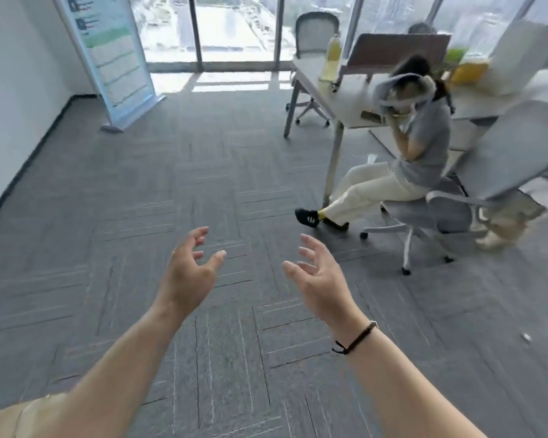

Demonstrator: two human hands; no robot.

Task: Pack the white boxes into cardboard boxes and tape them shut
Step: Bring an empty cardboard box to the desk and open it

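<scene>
Both my hands are stretched out in front of me above the grey carpet. My left hand (189, 273) has loosely spread fingers and holds nothing. My right hand (318, 276), with a dark cord bracelet on its wrist, faces it with fingers spread and is empty too. The palms are turned toward each other, a gap of carpet between them. No white box, cardboard box or tape shows in this view.
A person (405, 159) sits on a grey office chair (424, 213) at the right, by a white desk (345, 99) with bottles and a brown divider. A second chair (314, 36) stands by the windows. A roll-up banner (108, 55) leans at the left wall.
</scene>
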